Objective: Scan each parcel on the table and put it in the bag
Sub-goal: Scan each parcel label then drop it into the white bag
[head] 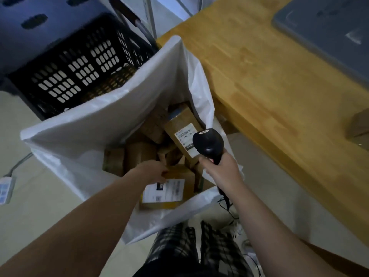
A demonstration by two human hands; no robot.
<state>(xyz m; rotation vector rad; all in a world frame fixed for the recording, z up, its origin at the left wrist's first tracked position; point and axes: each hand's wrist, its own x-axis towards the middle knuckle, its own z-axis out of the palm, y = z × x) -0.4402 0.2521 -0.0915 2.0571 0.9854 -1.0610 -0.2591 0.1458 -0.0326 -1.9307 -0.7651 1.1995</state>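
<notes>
While left fingers [160, 173] pinch the label-up brown cardboard parcel [171, 189], our right fingers [206, 164] clamp the black scanner [207, 143], head pointing beyond them.

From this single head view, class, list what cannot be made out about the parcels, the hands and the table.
- Head view: white label print on the brown cardboard parcel is too small, blurred.
- Left hand: its fingers hide behind that parcel's edge.
- White plastic bag: lower parcels covered by upper ones.
- Black handheld scanner: window faces away; right hand covers the grip.
- Brown box on the wooden table: cut off by the right edge.
</notes>
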